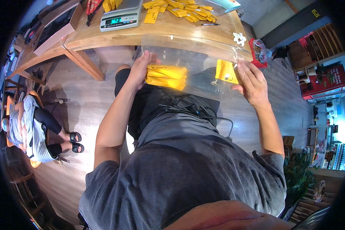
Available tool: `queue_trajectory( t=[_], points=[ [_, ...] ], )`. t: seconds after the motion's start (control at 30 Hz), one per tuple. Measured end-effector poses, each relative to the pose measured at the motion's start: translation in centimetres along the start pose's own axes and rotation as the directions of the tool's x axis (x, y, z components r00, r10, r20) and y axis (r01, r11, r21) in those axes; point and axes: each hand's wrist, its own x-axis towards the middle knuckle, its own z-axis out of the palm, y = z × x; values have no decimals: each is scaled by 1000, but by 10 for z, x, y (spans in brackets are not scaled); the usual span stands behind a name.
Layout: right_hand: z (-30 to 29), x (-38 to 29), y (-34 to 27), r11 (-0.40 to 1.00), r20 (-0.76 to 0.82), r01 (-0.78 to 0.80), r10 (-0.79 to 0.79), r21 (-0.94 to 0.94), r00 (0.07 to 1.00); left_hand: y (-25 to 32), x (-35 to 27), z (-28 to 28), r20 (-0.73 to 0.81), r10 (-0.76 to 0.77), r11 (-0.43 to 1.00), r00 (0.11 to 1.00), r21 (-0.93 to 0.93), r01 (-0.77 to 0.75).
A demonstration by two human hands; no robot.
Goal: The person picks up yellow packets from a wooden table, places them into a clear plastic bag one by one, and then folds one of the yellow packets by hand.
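Over my lap a large clear plastic bag (199,61) is stretched between my two hands. My left hand (139,69) grips its left end, thumb on top, beside several yellow packets (166,77) lying side by side in a bundle. The bundle shows through the film and seems to lie inside the bag. At the opposite end, my right hand (250,82) pinches the bag's edge with bent fingers. Close to those fingers is a single yellow packet (226,72), also seen through the plastic.
A wooden table (158,36) in front carries a digital scale (120,17) with a lit display, a heap of yellow packets (187,11), a pen (210,24) and a white object (239,38). Black cables (194,110) cross my lap. A seated person (37,126) is at left.
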Motion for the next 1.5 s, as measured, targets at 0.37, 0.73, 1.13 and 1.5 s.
queue_trajectory(
  t=[0.37, 0.73, 1.13, 1.5],
  points=[
    [-2, 14, -8, 969, 91, 231, -239, 93, 967, -2, -3, 5, 37, -51, 996, 998, -77, 54],
    [12, 13, -6, 963, 457, 193, -261, 189, 851, -6, 2, 0, 32, -66, 997, 997, -30, 67],
    [35, 23, -15, 956, 366, 141, -231, 257, 901, -10, 1, 4, 85, -127, 991, 988, 52, 123],
    [52, 45, -28, 347, 579, -498, -191, 795, 792, -14, -6, 25, 210, -123, 991, 970, -23, 131]
  ],
)
